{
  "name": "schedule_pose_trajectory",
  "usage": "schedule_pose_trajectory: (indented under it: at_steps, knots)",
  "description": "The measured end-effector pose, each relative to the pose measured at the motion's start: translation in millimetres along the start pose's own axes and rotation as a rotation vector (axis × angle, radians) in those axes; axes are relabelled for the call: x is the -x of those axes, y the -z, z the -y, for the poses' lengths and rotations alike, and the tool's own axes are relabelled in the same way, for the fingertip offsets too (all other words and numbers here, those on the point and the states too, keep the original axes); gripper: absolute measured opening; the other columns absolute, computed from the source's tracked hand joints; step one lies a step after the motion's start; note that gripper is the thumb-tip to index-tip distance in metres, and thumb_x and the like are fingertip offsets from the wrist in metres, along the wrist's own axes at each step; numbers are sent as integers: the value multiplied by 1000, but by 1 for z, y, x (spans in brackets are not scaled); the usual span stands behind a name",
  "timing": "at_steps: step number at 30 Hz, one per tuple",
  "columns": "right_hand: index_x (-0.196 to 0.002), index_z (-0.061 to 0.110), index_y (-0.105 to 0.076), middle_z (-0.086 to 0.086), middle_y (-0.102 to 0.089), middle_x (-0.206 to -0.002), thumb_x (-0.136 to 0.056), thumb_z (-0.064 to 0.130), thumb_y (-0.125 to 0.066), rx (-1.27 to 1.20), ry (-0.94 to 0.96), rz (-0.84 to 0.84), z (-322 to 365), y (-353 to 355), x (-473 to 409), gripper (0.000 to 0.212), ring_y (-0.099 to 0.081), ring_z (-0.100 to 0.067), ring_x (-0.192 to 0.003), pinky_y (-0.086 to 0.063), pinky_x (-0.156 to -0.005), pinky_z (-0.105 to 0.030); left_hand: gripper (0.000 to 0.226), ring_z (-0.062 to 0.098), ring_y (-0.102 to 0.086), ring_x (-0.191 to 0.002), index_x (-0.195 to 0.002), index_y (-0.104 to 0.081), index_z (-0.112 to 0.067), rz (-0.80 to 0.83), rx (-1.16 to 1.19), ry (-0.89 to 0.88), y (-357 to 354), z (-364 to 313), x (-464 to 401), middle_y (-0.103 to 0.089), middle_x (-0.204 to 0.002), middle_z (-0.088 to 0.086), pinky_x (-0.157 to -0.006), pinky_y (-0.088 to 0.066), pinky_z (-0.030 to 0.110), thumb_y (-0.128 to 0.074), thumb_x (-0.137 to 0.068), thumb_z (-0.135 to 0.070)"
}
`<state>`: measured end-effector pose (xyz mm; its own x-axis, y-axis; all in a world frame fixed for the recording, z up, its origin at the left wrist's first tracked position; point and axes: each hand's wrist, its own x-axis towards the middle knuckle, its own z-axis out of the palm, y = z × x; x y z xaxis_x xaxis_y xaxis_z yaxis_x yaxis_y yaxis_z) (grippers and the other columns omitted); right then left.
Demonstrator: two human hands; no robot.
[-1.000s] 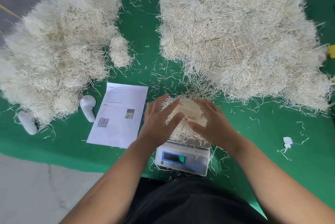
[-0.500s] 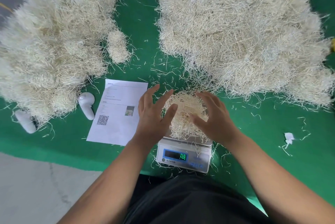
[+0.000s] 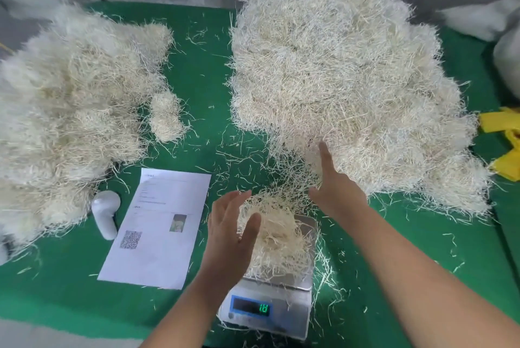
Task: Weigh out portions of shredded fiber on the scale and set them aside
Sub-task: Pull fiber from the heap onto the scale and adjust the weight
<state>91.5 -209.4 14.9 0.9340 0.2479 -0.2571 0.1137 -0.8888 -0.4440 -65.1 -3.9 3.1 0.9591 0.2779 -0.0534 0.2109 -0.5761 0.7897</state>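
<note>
Two bare hands work over a small white digital scale (image 3: 267, 311) at the near edge of a green felt-covered table (image 3: 70, 300). A loose portion of pale shredded fiber (image 3: 277, 232) sits heaped on the scale's steel pan, strands spilling over its edges. The left hand (image 3: 229, 231) is open with straight fingers, its palm against the left side of that portion. Half a second ago both hands cupped the portion between them; now the right hand (image 3: 333, 187) has left it and reaches forward, fingers extended and relaxed, fingertips at the near fringe of the large pile of pale shredded fiber (image 3: 351, 80) on the right of the table. It grips nothing that can be seen. The green readout on the scale is lit, but its digits are too blurred to read with certainty.

On the left lies a second broad mass of pale fiber (image 3: 70, 111). Beside the scale rests a white printed paper sheet (image 3: 160, 226) with a QR code, and just left of it a white plastic handheld device (image 3: 105, 211). Some crumpled yellow material (image 3: 503, 145) lies at the far right edge.
</note>
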Motion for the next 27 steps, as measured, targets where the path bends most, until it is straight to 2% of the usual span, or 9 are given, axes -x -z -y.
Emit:
schedule_pose_trajectory:
  at_steps: [3,7,9,13,16,19,23,26,27]
  knots:
    - [-155,39,30,-6,-68,-81,-94,18,-70,54,-142,132,-13,17,-36,119,-66,-19,-60,-58,-57,-32,49,0,-32,-140,-142,-42,-47,0,9,-19,0,-9,-7,-31,-146,-23,-116,-30,35,-42,-96,-63]
    - [-149,15,-39,-8,-70,-107,-102,15,-54,133,-91,92,-15,25,-46,50,-65,-21,-82,-56,-74,-34,43,-8,-36,-135,-139,-47,-43,33,0,-54,-1,-24,-22,-37,-139,-26,-117,-36,34,-53,-97,-44]
    - [-146,19,-47,-7,-73,-113,-103,18,-54,37,-22,-14,-10,23,-34,44,-65,-18,-79,-57,-75,-34,46,-7,-41,-129,-140,-48,-39,79,0,-40,-5,-40,-34,-42,-137,-26,-114,-41,36,-53,-95,-50]
    - [-141,33,-49,2,-76,-104,-99,20,-59,-110,149,-104,3,16,7,45,-70,-12,-77,-62,-78,-37,48,-7,-48,-122,-141,-45,-48,277,510,231,-18,-88,-70,-46,-137,-25,-108,-43,35,-51,-97,-67]
    - [-140,47,-37,7,-65,-127,-98,22,-60,-135,236,-30,11,11,33,54,-65,-14,-115,-57,-100,-40,40,-4,-60,-114,-144,-50,-30,456,662,336,-29,-114,-94,-63,-115,-16,-105,-44,22,-51,-106,-42]
    - [-157,47,-6,12,-32,-160,-95,24,-57,-241,300,110,12,19,45,84,-39,-18,-148,-39,-119,-49,51,15,-73,-105,-128,-62,-23,450,669,401,-34,-123,-101,-73,-116,3,-93,-52,30,-70,-87,-54]
    - [-135,36,-21,11,-62,-106,-94,19,-46,-236,493,137,8,35,47,51,-65,-6,-91,-58,-84,-27,76,36,-61,-128,-130,-65,-7,585,880,627,-28,-117,-97,-66,-129,24,-109,-45,49,-70,-85,-68]
    - [-127,28,-27,13,-54,-80,-90,15,-46,-32,649,111,17,40,43,44,-52,-2,-68,-40,-68,-4,63,39,-40,-142,-145,-51,-3,593,990,751,-24,-98,-104,-39,-153,35,-117,-39,35,-68,-98,-40]
    - [-126,27,-28,14,-51,-78,-89,15,-47,11,690,123,20,41,42,44,-49,-2,-66,-34,-65,-2,57,34,-42,-141,-145,-53,-4,590,931,724,-20,-99,-103,-46,-151,31,-117,-37,31,-65,-100,-36]
